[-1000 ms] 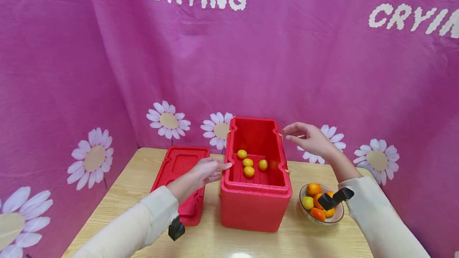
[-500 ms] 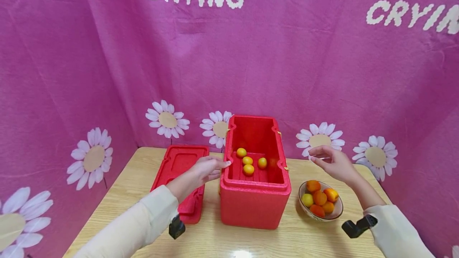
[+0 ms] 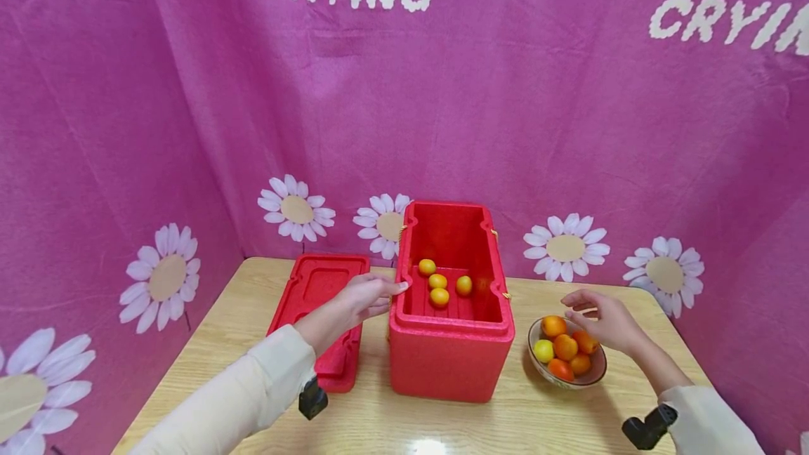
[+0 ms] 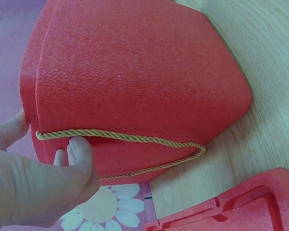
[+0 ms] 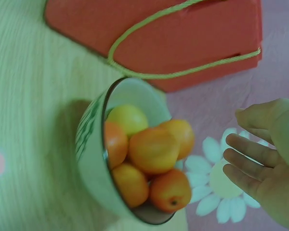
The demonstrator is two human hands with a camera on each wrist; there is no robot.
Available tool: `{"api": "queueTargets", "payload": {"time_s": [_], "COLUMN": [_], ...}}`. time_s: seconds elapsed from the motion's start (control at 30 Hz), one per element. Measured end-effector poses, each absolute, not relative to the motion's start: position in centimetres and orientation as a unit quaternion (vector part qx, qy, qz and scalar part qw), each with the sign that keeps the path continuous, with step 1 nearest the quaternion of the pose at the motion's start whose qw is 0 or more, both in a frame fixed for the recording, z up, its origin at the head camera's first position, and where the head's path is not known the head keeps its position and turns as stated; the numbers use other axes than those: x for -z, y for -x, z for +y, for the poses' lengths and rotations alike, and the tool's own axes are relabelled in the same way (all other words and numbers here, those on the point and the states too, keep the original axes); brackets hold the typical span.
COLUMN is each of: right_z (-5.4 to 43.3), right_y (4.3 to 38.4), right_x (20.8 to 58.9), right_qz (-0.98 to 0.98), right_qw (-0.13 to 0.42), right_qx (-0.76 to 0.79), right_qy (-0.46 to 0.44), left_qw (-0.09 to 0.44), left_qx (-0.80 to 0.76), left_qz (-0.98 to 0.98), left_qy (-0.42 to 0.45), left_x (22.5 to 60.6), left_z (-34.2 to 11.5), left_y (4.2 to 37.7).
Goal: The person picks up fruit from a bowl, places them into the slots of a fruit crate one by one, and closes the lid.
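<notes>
Left hand point(image 3: 362, 298) is pinching the red rectangular foam box point(image 3: 449, 365), probably steadying it; right hand point(image 3: 603, 319), fingers loosely parted, is hovering near the round pale ceramic bowl point(image 5: 93, 161)

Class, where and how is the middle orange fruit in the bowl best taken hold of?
Probably by its upper sides, the right hand pinching from above: the middle fruit is round, its top lies uncovered, and other fruit crowds around it in the bowl.
</notes>
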State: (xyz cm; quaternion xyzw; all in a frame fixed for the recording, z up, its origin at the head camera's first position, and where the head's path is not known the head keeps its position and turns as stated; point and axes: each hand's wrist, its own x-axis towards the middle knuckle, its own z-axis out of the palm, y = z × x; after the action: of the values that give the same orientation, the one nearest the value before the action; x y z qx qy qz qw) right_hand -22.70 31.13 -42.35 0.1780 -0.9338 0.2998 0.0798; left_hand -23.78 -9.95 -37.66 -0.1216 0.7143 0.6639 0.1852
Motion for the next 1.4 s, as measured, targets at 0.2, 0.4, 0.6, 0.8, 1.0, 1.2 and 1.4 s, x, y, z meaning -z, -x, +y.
{"api": "queueTargets", "payload": {"time_s": [0.2, 0.4, 0.6, 0.8, 1.0, 1.2, 1.4], "right_z": [32.3, 33.2, 33.4, 33.5, 33.8, 33.9, 33.9], "right_y": [22.4, 22.3, 22.0, 21.9, 22.1, 22.1, 22.3], "right_x": [43.6, 44.3, 45.0, 45.9, 46.5, 46.8, 46.5], "right_qz": [-0.938, -0.95, -0.958, -0.96, -0.962, -0.962, -0.96], "right_qw": [0.077, 0.05, 0.042, 0.054, 0.041, 0.044, 0.057], "right_qx": [-0.285, -0.246, -0.217, -0.191, -0.191, -0.195, -0.195], "right_qy": [-0.183, -0.188, -0.183, -0.198, -0.19, -0.187, -0.191], "left_qw": [0.188, 0.189, 0.19, 0.186, 0.181, 0.18, 0.181], "left_qx": [-0.667, -0.66, -0.665, -0.669, -0.667, -0.669, -0.666], "left_qz": [0.711, 0.717, 0.711, 0.709, 0.712, 0.711, 0.713], "left_qy": [0.123, 0.123, 0.127, 0.127, 0.122, 0.121, 0.121], "left_x": [37.6, 37.4, 37.5, 37.8, 37.8, 37.9, 37.9], "left_z": [-9.9, -10.1, -10.0, -10.0, -10.1, -10.1, -10.1], "left_y": [23.8, 23.9, 23.8, 23.8, 23.9, 23.9, 23.8]}}
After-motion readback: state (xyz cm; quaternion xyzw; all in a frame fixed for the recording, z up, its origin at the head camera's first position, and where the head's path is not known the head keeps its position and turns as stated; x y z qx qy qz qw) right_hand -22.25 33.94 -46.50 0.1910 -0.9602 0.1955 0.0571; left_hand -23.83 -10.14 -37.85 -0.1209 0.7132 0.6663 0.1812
